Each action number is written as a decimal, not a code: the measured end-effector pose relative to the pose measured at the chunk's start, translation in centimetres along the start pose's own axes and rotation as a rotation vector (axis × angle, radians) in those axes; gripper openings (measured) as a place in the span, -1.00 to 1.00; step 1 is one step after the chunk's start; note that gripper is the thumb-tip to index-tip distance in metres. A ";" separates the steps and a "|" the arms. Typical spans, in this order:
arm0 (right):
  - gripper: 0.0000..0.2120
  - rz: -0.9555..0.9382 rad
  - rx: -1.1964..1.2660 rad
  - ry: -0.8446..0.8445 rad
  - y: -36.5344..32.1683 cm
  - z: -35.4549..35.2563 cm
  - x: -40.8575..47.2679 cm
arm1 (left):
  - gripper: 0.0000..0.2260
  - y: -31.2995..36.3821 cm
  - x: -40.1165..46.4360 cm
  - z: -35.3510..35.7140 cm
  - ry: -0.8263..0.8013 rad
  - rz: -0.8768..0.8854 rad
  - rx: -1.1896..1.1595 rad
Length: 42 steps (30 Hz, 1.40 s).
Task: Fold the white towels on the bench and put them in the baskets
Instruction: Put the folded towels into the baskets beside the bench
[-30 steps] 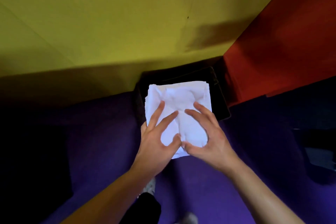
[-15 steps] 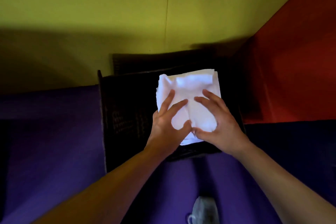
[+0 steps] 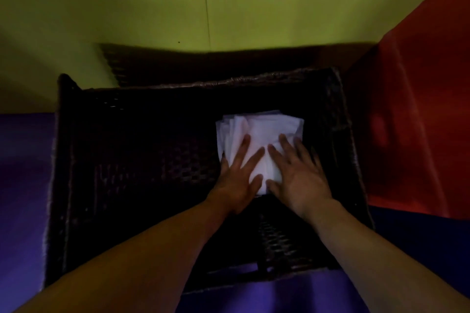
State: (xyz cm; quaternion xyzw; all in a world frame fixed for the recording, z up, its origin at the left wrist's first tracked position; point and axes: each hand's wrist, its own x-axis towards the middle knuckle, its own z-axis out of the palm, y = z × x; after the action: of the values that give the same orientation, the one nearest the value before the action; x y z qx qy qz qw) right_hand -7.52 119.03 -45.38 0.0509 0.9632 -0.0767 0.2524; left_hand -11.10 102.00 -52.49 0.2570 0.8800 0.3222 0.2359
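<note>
A folded white towel (image 3: 264,132) lies inside a dark wicker basket (image 3: 132,150), toward the basket's right side. My left hand (image 3: 236,180) lies flat on the towel's near left part, fingers straight and spread. My right hand (image 3: 300,175) lies flat on its near right part, fingers straight as well. Both hands press down on the towel, and their thumbs nearly meet at its near edge. The basket's floor under the towel is hidden in the dark.
The basket stands on a purple surface (image 3: 23,185) against a yellow-green wall (image 3: 229,7). An orange-red panel (image 3: 417,114) rises just right of the basket. A second wicker rim (image 3: 178,63) shows behind it.
Both hands have gone down into the basket with the towel. The towel now lies low inside the basket, and the fingers have flattened on top of it. The view has moved closer.
</note>
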 end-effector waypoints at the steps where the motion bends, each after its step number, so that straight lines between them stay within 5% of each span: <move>1: -0.19 0.008 -0.041 -0.010 -0.1 0.1 0.2 | -0.38 -0.4 0.1 0.1 -0.047 -0.015 0.013; 10: -0.20 0.034 0.047 0.002 -1.6 -2.2 -1.7 | -0.39 3.6 -1.7 -4.6 -0.228 -0.146 0.355; 15: -0.30 0.093 0.164 0.190 -5.6 -6.4 -6.1 | -0.42 7.4 -5.8 -11.4 -0.131 -0.103 0.562; 25: -0.43 0.123 0.253 0.579 -18.0 -18.1 -15.2 | -0.53 13.7 -17.3 -28.8 0.166 0.030 0.503; 42: -0.48 -0.118 0.433 0.695 -38.7 -31.3 -28.5 | -0.59 19.3 -36.4 -50.0 0.401 -0.100 0.455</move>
State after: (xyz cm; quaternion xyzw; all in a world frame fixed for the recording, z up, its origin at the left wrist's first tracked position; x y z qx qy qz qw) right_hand -3.05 84.72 0.33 0.0703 0.9540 -0.2701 -0.1094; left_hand -6.75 70.48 3.93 0.1907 0.9702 0.1491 0.0094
